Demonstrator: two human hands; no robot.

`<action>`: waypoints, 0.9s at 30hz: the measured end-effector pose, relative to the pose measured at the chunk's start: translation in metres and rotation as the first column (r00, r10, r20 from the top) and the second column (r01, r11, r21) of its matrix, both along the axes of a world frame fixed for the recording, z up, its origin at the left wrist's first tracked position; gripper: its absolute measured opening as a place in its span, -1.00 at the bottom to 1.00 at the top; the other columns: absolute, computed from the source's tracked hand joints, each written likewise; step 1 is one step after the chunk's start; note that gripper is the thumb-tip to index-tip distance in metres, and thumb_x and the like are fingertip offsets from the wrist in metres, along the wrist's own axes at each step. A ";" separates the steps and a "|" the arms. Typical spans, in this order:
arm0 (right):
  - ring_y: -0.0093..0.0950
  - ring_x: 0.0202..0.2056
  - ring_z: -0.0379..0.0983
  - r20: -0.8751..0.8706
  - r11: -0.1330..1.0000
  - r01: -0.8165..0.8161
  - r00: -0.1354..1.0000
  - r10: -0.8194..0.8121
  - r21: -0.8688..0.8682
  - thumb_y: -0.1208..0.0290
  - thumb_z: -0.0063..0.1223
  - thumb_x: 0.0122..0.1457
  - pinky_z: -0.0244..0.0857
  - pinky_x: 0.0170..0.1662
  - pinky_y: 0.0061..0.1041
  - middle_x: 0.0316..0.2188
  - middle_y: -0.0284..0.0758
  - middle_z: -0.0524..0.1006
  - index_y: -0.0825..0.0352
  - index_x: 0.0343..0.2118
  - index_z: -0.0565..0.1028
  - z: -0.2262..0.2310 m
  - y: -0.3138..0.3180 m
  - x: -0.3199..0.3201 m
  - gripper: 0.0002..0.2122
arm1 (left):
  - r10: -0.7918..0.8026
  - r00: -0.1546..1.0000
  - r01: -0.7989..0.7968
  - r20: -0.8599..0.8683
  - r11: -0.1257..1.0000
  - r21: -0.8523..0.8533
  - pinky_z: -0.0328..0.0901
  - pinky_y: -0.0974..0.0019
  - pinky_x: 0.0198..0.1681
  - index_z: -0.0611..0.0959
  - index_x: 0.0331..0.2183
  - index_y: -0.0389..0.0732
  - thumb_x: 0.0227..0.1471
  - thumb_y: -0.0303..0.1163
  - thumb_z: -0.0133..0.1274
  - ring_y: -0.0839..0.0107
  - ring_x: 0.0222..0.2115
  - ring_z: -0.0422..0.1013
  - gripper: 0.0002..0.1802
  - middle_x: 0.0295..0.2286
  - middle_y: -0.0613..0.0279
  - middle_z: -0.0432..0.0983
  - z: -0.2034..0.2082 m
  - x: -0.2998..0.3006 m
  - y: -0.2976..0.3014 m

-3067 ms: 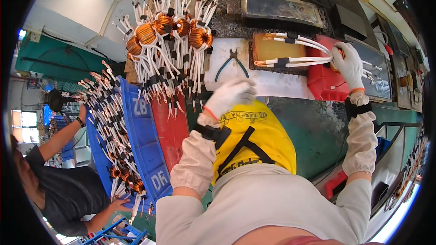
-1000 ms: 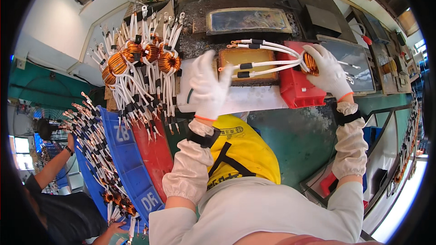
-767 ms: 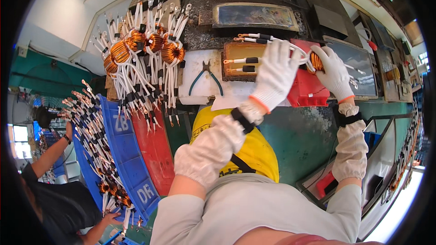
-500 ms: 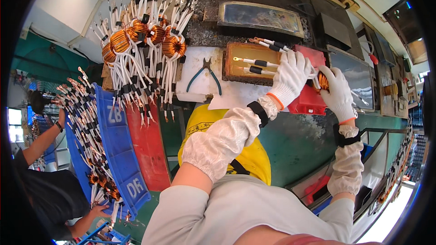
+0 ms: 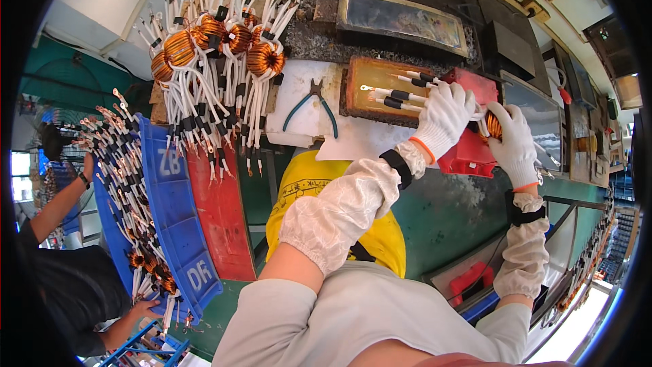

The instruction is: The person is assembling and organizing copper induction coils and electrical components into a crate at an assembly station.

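Both hands wear white knitted gloves with orange cuffs. My left hand (image 5: 445,114) is closed around the white cable leads (image 5: 402,95) of a copper-wound ring coil (image 5: 494,124). The leads have black sleeves and bare metal lugs, and they point left over a shallow amber-coloured tray (image 5: 370,73). Around the coil itself, the fingers of my right hand (image 5: 513,143) are wrapped from the right side. More lead ends stick out beyond that hand. Beneath the coil and partly covered by my hands is a red box-like block (image 5: 472,153). Whether the lugs touch the tray's surface I cannot tell.
Pliers (image 5: 314,109) with dark teal handles lie on white paper left of the tray. Many similar coils (image 5: 180,49) are heaped at the far left. Behind the tray is a metal-rimmed rectangular basin (image 5: 404,20). Another person's hands hold a blue crate (image 5: 180,197) full of coils.
The upper leads have come closer to the lower ones over the tray. My hands still hold the coil and its leads. The whole view has shifted slightly.
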State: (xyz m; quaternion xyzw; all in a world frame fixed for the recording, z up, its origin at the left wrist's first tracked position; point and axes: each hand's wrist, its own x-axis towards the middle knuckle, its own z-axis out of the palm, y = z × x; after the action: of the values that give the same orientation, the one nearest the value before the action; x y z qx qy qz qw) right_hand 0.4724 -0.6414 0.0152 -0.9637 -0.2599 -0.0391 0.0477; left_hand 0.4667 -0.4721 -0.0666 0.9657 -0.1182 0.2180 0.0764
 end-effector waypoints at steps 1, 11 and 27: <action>-0.10 -0.10 0.35 0.001 1.000 0.007 1.000 -0.007 0.006 0.60 0.18 -0.21 0.28 -0.05 -0.23 -0.13 -0.15 0.37 0.09 -0.01 0.35 -0.001 -0.001 0.000 -0.41 | -0.001 1.000 0.001 0.025 1.000 0.003 0.27 0.26 -0.37 0.47 -0.17 -0.16 -0.05 -0.30 -0.01 0.24 -0.37 0.35 -0.66 -0.34 0.12 0.38 -0.002 0.001 0.000; -0.09 -0.12 0.35 0.001 1.000 0.012 1.000 -0.012 -0.016 0.60 0.12 -0.19 0.28 -0.08 -0.21 -0.17 -0.15 0.37 0.11 -0.03 0.36 0.003 0.004 -0.002 -0.46 | -0.015 1.000 0.015 -0.014 0.999 -0.051 0.29 0.25 -0.40 0.47 -0.11 -0.16 -0.04 -0.30 -0.01 0.25 -0.36 0.37 -0.61 -0.33 0.13 0.38 -0.007 0.002 0.000; -0.10 -0.12 0.35 -0.015 0.999 0.002 1.000 -0.003 -0.052 0.59 0.13 -0.18 0.28 -0.09 -0.20 -0.19 -0.16 0.37 0.10 -0.03 0.35 0.008 0.010 -0.001 -0.46 | -0.008 0.999 0.011 0.041 0.997 -0.078 0.30 0.31 -0.42 0.50 -0.15 -0.13 -0.06 -0.32 0.00 0.29 -0.37 0.37 -0.65 -0.36 0.19 0.36 -0.008 0.002 0.006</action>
State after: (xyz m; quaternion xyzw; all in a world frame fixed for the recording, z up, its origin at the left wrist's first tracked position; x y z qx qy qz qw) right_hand 0.4718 -0.6311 0.0228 -0.9652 -0.2592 -0.0250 0.0243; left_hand 0.4684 -0.4662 -0.0745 0.9568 -0.1157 0.2417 0.1125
